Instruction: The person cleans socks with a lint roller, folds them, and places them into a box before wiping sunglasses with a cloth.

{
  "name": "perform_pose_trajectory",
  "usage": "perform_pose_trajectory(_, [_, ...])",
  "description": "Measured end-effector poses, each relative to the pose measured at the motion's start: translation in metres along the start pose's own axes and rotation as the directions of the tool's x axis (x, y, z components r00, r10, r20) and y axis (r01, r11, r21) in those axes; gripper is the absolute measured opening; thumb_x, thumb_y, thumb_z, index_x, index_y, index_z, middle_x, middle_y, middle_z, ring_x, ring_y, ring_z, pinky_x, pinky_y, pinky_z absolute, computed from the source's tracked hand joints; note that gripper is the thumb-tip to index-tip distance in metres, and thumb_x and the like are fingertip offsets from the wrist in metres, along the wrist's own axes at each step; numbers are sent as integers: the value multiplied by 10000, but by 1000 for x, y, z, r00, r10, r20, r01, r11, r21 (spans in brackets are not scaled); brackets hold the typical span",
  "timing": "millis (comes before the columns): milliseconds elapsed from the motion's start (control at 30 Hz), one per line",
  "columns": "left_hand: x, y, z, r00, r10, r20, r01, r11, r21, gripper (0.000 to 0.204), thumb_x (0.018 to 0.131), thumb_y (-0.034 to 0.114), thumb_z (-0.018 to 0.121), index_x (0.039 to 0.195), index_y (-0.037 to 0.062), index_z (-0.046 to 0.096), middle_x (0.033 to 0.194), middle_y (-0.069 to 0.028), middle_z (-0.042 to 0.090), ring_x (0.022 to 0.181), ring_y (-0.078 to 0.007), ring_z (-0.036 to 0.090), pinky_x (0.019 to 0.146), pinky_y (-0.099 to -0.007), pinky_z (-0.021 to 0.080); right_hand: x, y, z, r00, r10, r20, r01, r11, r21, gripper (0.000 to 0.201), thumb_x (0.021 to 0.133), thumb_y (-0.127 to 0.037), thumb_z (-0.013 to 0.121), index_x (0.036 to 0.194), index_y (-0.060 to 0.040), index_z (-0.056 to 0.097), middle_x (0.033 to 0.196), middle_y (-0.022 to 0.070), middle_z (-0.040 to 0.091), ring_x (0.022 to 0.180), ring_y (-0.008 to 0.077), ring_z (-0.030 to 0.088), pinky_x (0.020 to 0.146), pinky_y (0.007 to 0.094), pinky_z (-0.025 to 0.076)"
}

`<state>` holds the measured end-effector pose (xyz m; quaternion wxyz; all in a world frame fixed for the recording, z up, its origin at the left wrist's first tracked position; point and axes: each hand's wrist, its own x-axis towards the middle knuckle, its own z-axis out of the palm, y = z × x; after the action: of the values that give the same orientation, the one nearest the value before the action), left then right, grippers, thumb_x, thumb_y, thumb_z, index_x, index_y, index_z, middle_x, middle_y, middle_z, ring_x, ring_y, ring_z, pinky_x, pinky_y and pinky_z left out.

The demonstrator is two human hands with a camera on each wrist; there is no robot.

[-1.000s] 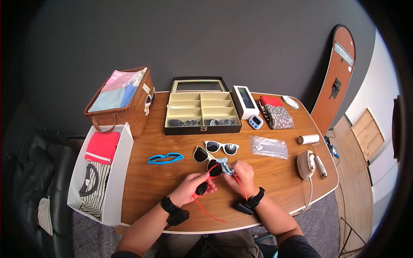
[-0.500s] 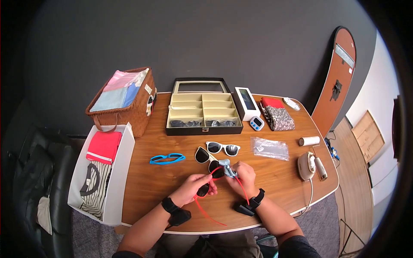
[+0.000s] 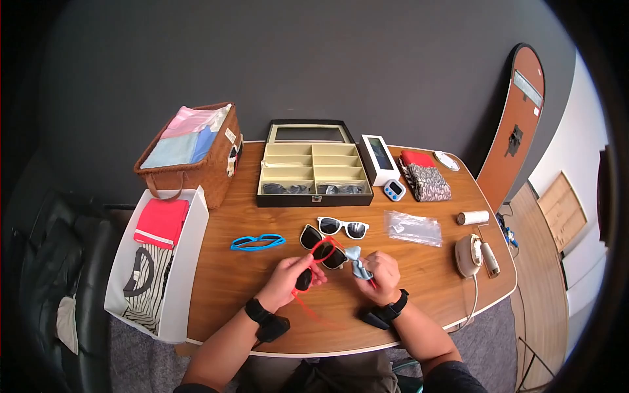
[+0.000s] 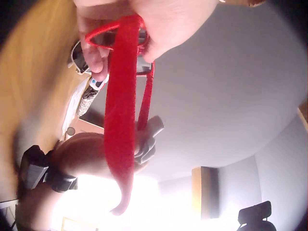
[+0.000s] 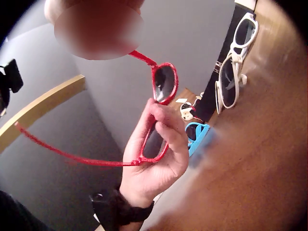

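Red-framed sunglasses [image 5: 165, 83] with dark lenses are held above the table, their temples unfolded. My left hand [image 3: 290, 281] pinches them around the bridge and one lens. At the far temple my right hand [image 3: 380, 276] grips a light blue cloth [image 3: 357, 262] wrapped about the red arm [image 4: 146, 101]. The other temple [image 4: 120, 106] hangs free toward the left wrist camera. Just beyond the hands lie a cream-framed pair [image 3: 311, 237], partly behind the red pair, and white sunglasses [image 3: 343, 227].
Blue glasses [image 3: 258, 242] lie left of the hands. Behind are a compartment case [image 3: 316, 199], a white box [image 3: 379, 160] and a timer [image 3: 394, 190]. Plastic sleeves [image 3: 414, 228] and a steamer [image 3: 468, 255] are at right; a basket [image 3: 216, 180] and white bin [image 3: 190, 262] at left.
The red sunglasses have tilted and lifted slightly. My right hand with the cloth has moved a little right, along the temple toward its tip. The camera view has shifted slightly.
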<state>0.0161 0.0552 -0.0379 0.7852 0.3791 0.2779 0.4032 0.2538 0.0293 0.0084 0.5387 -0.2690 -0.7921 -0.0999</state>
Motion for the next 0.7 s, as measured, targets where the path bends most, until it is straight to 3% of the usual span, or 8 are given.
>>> perform_pose_trajectory(233, [3, 3, -14, 993, 47, -106, -51, 998, -42, 363, 1062, 318, 538, 935, -3, 651, 934, -152, 702, 887, -265, 717, 799, -360, 589, -4, 0, -6, 999, -14, -40, 12, 999, -37, 240, 727, 51, 796, 849, -4, 598, 700, 105, 593, 580, 269, 599, 519, 355, 462])
perform_pose_trajectory(300, [6, 5, -22, 977, 125, -173, -166, 956, -241, 387, 1061, 347, 537, 946, -5, 649, 960, -143, 700, 924, -274, 711, 826, -380, 588, -11, 1, -3, 975, 67, -213, -58, 997, 46, 246, 746, 78, 776, 890, -8, 597, 721, 104, 608, 594, 265, 603, 533, 350, 470])
perform_pose_trajectory(367, [3, 11, -21, 967, 137, -216, -184, 960, -213, 406, 1062, 369, 530, 976, -9, 651, 985, -143, 701, 966, -290, 707, 857, -400, 586, -7, -2, 0, 967, 142, -213, -148, 989, -9, 245, 777, 66, 772, 922, -16, 592, 738, 104, 617, 617, 250, 613, 563, 320, 480])
perform_pose_trajectory(433, [2, 11, -12, 982, 97, -159, -132, 964, -231, 420, 1065, 380, 516, 1013, -14, 653, 999, -154, 704, 986, -300, 706, 880, -399, 586, -12, -2, 12, 867, 485, -118, -488, 873, 2, 246, 794, 23, 791, 931, -21, 591, 754, 107, 627, 640, 201, 604, 598, 278, 479])
perform_pose_trajectory(467, [5, 5, -16, 991, 95, -98, -115, 965, -234, 440, 1071, 389, 494, 1043, -19, 657, 1039, -171, 707, 1025, -313, 699, 921, -408, 577, -21, -1, 19, 756, 651, -70, -638, 756, 146, 239, 813, -22, 797, 952, -10, 603, 781, 94, 640, 667, 141, 581, 621, 249, 469])
perform_pose_trajectory(500, [4, 3, -15, 991, 91, -96, -111, 966, -233, 440, 1071, 389, 494, 1043, -19, 657, 1039, -171, 707, 1025, -313, 699, 921, -408, 577, -25, -1, 23, 753, 654, -73, -641, 754, 145, 239, 813, -22, 797, 952, -10, 603, 781, 94, 640, 667, 141, 581, 621, 249, 469])
perform_pose_trajectory(567, [6, -1, -13, 998, 52, -24, -57, 961, -269, 459, 1076, 396, 474, 1058, -24, 658, 1075, -182, 707, 1051, -319, 692, 952, -416, 564, -27, 1, 27, 623, 770, 141, -775, 581, 250, 216, 831, -26, 778, 975, -1, 619, 811, 76, 651, 683, 113, 562, 629, 243, 465])
perform_pose_trajectory(700, [5, -5, -9, 999, -22, 48, 36, 947, -320, 431, 1088, 352, 457, 1078, -29, 660, 1094, -187, 704, 1065, -325, 689, 962, -422, 558, -25, 0, 27, 627, 751, 208, -779, 602, 177, 172, 850, -28, 748, 990, 5, 653, 870, 77, 663, 735, 124, 590, 638, 256, 480])
